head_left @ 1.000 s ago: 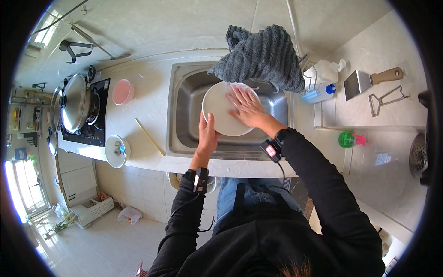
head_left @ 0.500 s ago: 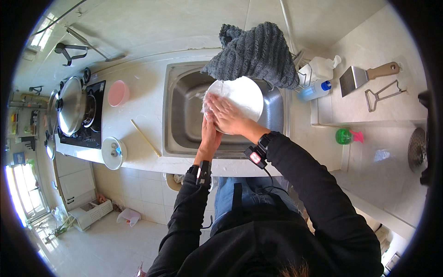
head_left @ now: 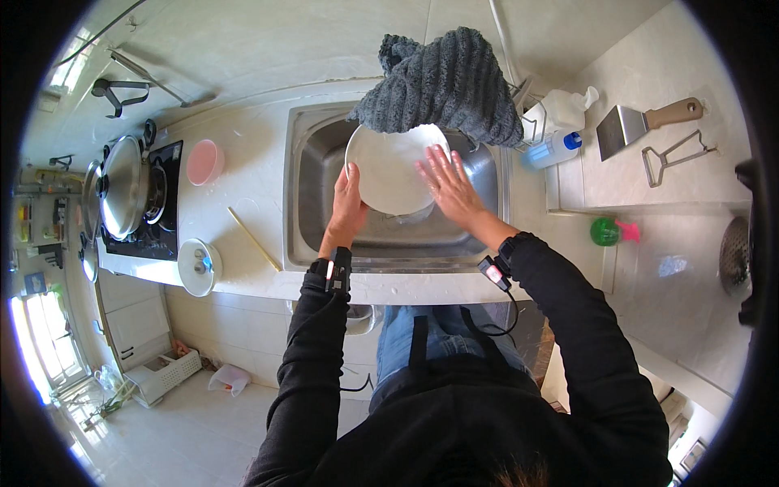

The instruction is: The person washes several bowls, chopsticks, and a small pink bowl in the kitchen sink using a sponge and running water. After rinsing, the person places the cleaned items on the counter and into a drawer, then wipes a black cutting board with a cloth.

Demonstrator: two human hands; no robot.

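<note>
Hand-washing the white plate point(head_left: 389, 172) seems the step, over the sink point(head_left: 389, 265) near the counter's point(head_left: 253, 162) front edge. Left hand point(head_left: 348, 204) grips its left rim; right hand point(head_left: 454, 195) spreads open over its right side. The next move calls for a steady left grip.

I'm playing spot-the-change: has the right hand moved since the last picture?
Yes, the right hand has moved rightward, nearer the right edge of the stainless-steel sink.

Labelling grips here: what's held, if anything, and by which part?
The white dish, held by its left rim in the left hand; the open right hand is over its right edge.
</note>
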